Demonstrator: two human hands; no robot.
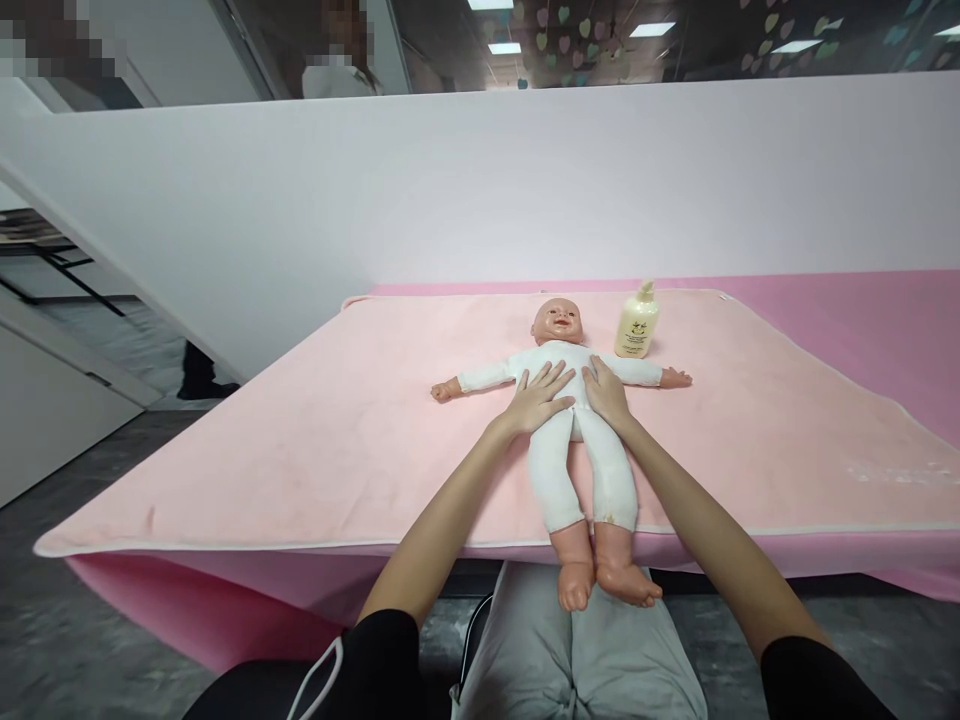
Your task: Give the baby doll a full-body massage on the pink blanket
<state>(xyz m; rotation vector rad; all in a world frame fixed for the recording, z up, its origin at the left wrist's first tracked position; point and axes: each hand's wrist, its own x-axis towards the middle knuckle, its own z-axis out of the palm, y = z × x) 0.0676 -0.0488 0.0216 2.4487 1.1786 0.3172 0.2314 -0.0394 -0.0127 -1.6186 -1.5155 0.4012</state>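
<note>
A baby doll [568, 352] with a white cloth body lies on its back on a pink towel [360, 430], its head toward the wall and its feet over the table's front edge. Flat on the doll's chest and belly rests my left hand [536, 402], fingers spread. My right hand [606, 392] lies against the other side of the doll's torso, its fingers stretched upward. Neither hand is gripping anything. Just beyond the doll's outstretched arm on the right stands a pale yellow pump bottle [637, 322].
A white partition wall [480, 190] rises behind the table. Under the towel is a pink tablecloth [862, 330], hanging down at the front left. Beyond the partition, a person in a white top [341, 78] is partly visible. A dark shoe [204, 385] shows on the floor at left.
</note>
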